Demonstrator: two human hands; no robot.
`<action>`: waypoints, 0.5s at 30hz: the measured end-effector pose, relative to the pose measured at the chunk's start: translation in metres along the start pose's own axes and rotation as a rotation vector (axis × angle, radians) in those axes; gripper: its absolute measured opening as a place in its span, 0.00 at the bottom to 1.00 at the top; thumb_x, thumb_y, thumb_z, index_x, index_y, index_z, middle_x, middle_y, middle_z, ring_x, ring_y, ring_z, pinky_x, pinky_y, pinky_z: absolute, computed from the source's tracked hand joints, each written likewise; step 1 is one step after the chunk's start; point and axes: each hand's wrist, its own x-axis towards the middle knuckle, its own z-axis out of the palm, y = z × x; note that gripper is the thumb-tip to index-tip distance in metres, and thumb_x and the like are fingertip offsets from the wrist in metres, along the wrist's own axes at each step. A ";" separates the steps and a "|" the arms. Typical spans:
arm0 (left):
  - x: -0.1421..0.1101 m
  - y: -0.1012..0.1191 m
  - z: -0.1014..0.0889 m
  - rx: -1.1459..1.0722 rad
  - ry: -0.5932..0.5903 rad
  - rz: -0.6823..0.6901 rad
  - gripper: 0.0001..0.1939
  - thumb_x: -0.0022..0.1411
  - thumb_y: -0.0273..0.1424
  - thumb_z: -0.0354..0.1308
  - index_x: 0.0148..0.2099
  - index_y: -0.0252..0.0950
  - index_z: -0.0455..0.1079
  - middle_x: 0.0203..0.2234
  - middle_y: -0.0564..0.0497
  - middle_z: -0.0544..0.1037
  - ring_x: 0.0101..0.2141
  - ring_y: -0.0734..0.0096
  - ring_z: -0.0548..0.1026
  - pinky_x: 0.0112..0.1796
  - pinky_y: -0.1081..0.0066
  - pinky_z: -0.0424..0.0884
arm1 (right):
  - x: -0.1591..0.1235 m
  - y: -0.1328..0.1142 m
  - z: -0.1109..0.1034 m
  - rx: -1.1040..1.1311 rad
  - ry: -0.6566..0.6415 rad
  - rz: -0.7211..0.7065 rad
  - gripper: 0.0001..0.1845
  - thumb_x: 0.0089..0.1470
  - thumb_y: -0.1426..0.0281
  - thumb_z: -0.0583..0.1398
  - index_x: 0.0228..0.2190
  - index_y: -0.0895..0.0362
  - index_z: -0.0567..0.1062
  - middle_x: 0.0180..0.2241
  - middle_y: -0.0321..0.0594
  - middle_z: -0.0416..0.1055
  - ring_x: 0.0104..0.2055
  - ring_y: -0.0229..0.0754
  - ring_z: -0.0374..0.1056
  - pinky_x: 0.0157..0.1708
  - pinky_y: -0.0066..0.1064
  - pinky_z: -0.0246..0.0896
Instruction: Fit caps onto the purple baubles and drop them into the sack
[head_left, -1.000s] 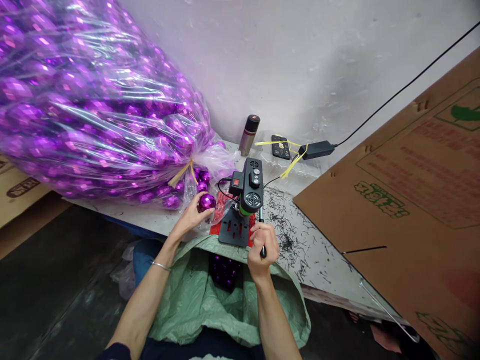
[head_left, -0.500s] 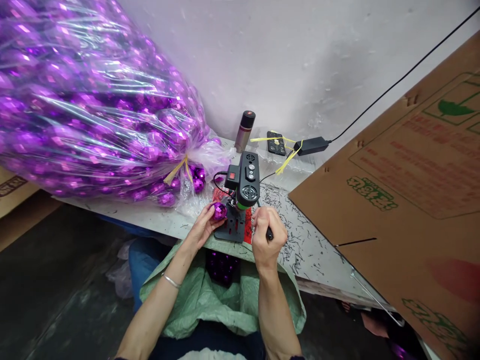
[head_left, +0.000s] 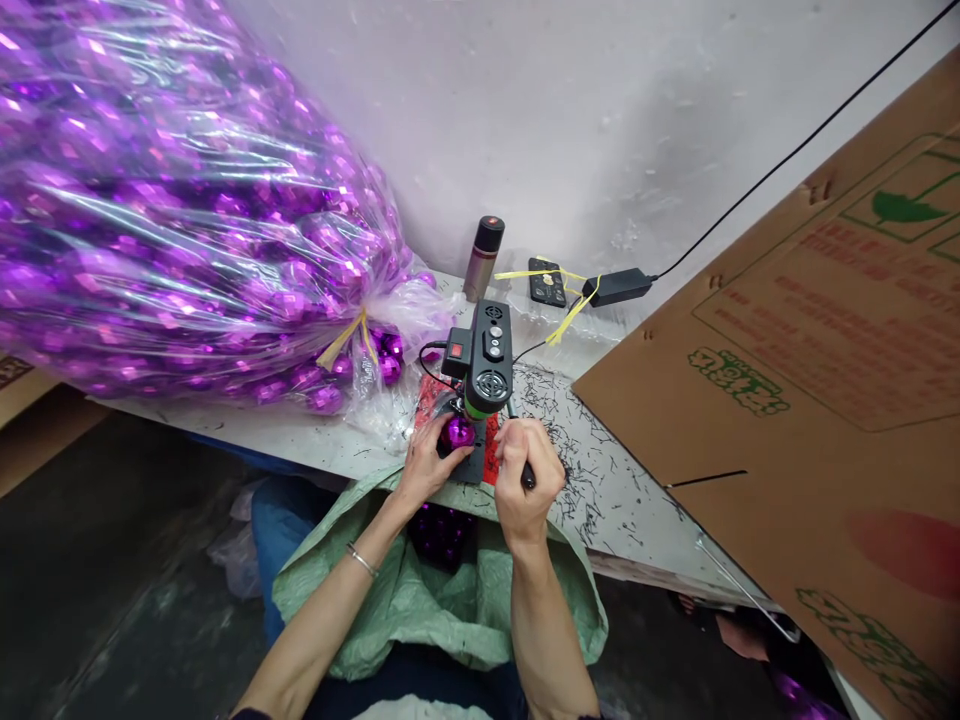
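A shiny purple faceted ball (head_left: 459, 432) is held in the fingers of my left hand (head_left: 429, 460). The ball sits under the head of a small black bench machine (head_left: 491, 350), above its slotted base plate. My right hand (head_left: 529, 480) is wrapped round the black-tipped lever handle (head_left: 529, 478) at the machine's right side. Below the table edge, a green woven sack (head_left: 352, 610) lies open over my lap, with more purple balls (head_left: 441, 530) in it.
A big clear plastic bag (head_left: 187, 230) of purple balls, tied with yellow string, fills the left. Behind the machine stand a metal flask (head_left: 484, 258), a phone-like black slab (head_left: 547, 282) and a power adapter (head_left: 618, 287). A cardboard box (head_left: 795, 390) leans at right. Black scraps (head_left: 577, 440) litter the table.
My left hand has moved right, bringing the purple ball from beside the machine to under its head. My right hand keeps its hold on the lever handle.
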 end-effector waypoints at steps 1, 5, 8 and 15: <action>0.000 0.000 0.001 0.020 0.001 0.039 0.29 0.59 0.42 0.68 0.60 0.38 0.69 0.54 0.41 0.79 0.56 0.50 0.76 0.58 0.51 0.70 | -0.001 0.000 0.000 0.002 0.000 0.003 0.17 0.66 0.77 0.52 0.25 0.54 0.65 0.26 0.34 0.66 0.30 0.35 0.65 0.32 0.30 0.62; 0.000 -0.004 0.005 0.075 0.035 0.120 0.28 0.60 0.41 0.68 0.59 0.37 0.69 0.53 0.41 0.79 0.55 0.51 0.77 0.57 0.52 0.71 | -0.004 0.001 -0.001 -0.003 -0.010 -0.015 0.16 0.65 0.78 0.52 0.26 0.54 0.66 0.26 0.34 0.66 0.30 0.35 0.65 0.32 0.30 0.62; -0.002 -0.007 0.007 0.087 0.048 0.144 0.28 0.61 0.41 0.67 0.60 0.37 0.69 0.53 0.40 0.79 0.54 0.51 0.78 0.56 0.52 0.72 | -0.010 0.005 0.000 -0.013 -0.006 -0.045 0.15 0.65 0.79 0.52 0.26 0.54 0.66 0.27 0.34 0.67 0.30 0.36 0.66 0.31 0.30 0.62; -0.004 -0.008 0.009 0.087 0.055 0.133 0.29 0.61 0.42 0.68 0.61 0.38 0.69 0.53 0.40 0.79 0.54 0.51 0.77 0.56 0.51 0.72 | -0.043 0.033 0.013 -0.037 0.048 -0.151 0.14 0.65 0.77 0.50 0.28 0.54 0.67 0.28 0.35 0.69 0.31 0.37 0.68 0.31 0.30 0.64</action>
